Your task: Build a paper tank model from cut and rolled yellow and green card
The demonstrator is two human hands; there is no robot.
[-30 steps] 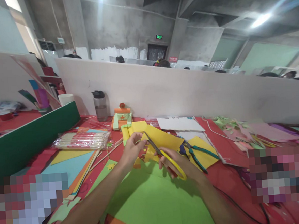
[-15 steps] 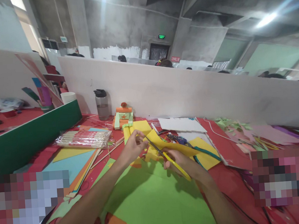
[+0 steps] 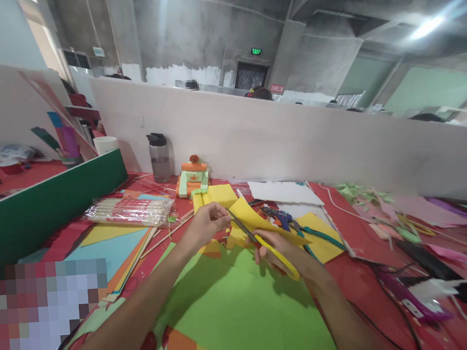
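Observation:
My right hand (image 3: 276, 249) grips a pair of scissors (image 3: 281, 257) with yellow handles, their dark blades pointing up and left. The blades lie along the near edge of a strip of yellow paper (image 3: 256, 219), which is held up above the table. By the blade tips, my left hand (image 3: 208, 223) is closed, thumb and fingers pinched at the left end of the yellow paper. What exactly sits between those fingertips is partly hidden. Below both hands spreads a large sheet of green paper (image 3: 243, 313). Small yellow and orange scraps (image 3: 211, 249) lie at its far edge.
Teal-handled scissors (image 3: 321, 234) rest on more yellow paper at the right. Behind stand a water bottle (image 3: 160, 161) and an orange and green paper model (image 3: 194, 179). Wrapped sticks (image 3: 130, 211) lie left. A white partition (image 3: 275, 140) closes off the back; cables (image 3: 382, 327) run at right.
The yellow paper has swung slightly, its right end now lower and shorter in view. My left hand has shifted a little left. The scissors stay in my right hand; the view has tilted slightly.

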